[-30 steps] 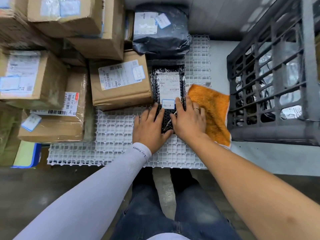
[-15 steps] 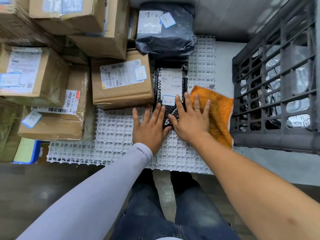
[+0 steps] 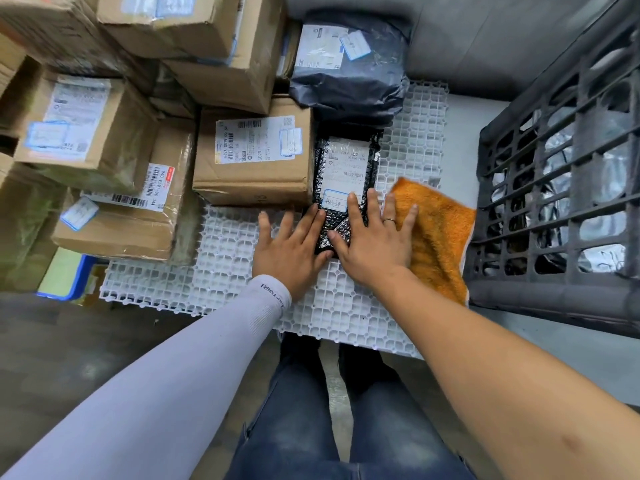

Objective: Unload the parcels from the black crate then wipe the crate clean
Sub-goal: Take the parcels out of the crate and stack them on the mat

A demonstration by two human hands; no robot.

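left hand [image 3: 289, 251] flat, fingers spread, on black parcel [image 3: 344, 181] | right hand [image 3: 375, 242] splayed across parcel and orange cloth [image 3: 436, 233] | crate [image 3: 554, 188] at 3 o'clock

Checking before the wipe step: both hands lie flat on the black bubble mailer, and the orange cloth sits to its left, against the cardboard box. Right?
Not quite. In the head view the orange cloth lies to the right of the black bubble mailer, between it and the black crate; the cardboard box is on the mailer's left. The left hand and right hand do lie flat on the mailer.
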